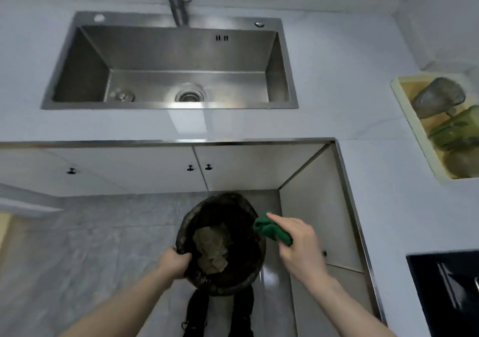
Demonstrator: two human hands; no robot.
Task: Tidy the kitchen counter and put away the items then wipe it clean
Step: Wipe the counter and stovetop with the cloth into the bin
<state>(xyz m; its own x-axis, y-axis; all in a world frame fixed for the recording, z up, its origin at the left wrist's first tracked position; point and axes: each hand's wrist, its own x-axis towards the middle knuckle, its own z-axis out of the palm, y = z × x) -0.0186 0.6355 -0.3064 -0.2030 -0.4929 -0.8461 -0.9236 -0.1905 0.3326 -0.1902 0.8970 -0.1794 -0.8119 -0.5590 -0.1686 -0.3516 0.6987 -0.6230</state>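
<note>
A round bin lined with a black bag (248,266) hangs below the counter edge, above the floor. My left hand (176,261) grips its near left rim. Crumpled brownish paper (211,248) lies inside it. My right hand (298,243) holds a bunched green cloth (268,229) at the bin's right rim, just above the opening. The pale grey counter (233,126) runs across the view and turns down the right side.
A steel sink (168,82) with a tap (178,2) is set in the counter. At the right, a cream tray (404,111) holds a steel bowl, a green box and other items. A black hob (445,290) sits at the lower right. White cabinet doors (129,170) stand below.
</note>
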